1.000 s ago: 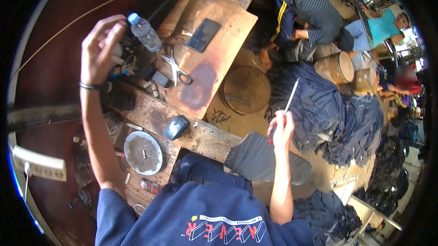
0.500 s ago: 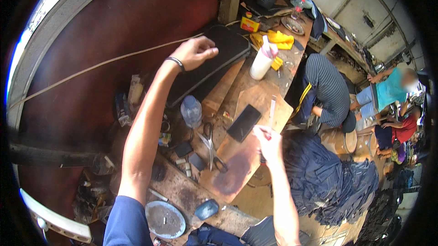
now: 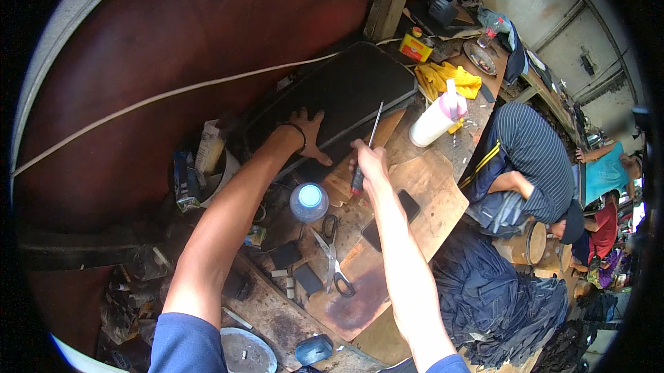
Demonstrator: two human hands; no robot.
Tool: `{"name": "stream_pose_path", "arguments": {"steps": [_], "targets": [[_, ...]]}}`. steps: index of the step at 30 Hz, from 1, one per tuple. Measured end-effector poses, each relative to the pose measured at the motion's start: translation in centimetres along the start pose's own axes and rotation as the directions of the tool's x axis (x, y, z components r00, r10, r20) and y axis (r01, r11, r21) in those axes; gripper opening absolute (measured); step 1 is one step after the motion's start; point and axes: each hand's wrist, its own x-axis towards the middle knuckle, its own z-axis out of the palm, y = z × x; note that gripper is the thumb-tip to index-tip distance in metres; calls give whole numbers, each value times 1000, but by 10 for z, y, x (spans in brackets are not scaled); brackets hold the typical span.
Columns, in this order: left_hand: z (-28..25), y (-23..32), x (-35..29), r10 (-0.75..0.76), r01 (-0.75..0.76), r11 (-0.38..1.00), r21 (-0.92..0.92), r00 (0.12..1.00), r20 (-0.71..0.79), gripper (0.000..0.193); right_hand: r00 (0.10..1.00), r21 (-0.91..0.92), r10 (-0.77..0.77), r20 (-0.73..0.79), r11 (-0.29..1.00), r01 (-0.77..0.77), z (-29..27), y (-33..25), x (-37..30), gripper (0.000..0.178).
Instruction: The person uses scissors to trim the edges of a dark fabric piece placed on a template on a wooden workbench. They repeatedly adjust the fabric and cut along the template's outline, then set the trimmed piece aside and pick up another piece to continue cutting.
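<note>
Black and flat, a broad slab [image 3: 346,89] lies along the far side of the desk [image 3: 287,324], close to the dark red wall [image 3: 207,34], and the left hand [image 3: 309,139] is set on its near part with fingers spread wide, a dark band [image 3: 303,139] around the wrist. The right hand [image 3: 370,164] is closed around the dark-and-red handle of a slim tool [image 3: 377,124], whose thin metal blade slants up and away, overlapping the slab's near edge in this view (whether the tip touches it, I cannot tell). Below the left hand a clear water bottle [image 3: 308,206] stands with its blue cap toward the camera, and just beside it lie scissors [image 3: 332,259] with their blades apart. A black phone [image 3: 409,206], partly hidden by the right forearm, lies on a light brown wooden board [image 3: 436,190]. Farther right of the slab come a white bottle [image 3: 427,126] with a pink lid, a crumpled yellow cloth [image 3: 453,81] and a yellow-and-red container [image 3: 416,47]. A pale cord [image 3: 173,91] runs across in front of the wall. Near the lower edge sit a round dish [image 3: 242,342] and a small dark blue box [image 3: 313,350]. To the right, beside a heap of dark cloth [image 3: 494,297], a person in a striped shirt [image 3: 531,145] bends low.
</note>
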Motion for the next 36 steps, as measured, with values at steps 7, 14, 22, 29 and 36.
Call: {"name": "stream_pose_path", "arguments": {"steps": [7,14,22,29,36], "targets": [[-16,32,-13,-133,132,990,51,991,14,163,999,126,-36,38,992,31,0,-10,-9,21],[-63,20,-7,-21,32,986,164,998,-67,117,928,100,-258,267,966,240,8,-34,-18,57],[-111,-7,-19,14,-8,991,131,999,-44,97,971,-336,-122,-206,941,47,-41,29,-18,31],[-127,-19,-25,43,-38,997,62,995,-90,91,954,36,-270,-128,960,277,-53,52,-29,18],[-129,-21,-29,7,-3,999,35,994,-112,89,773,-321,-603,-196,784,531,-85,-17,-76,18]]}}
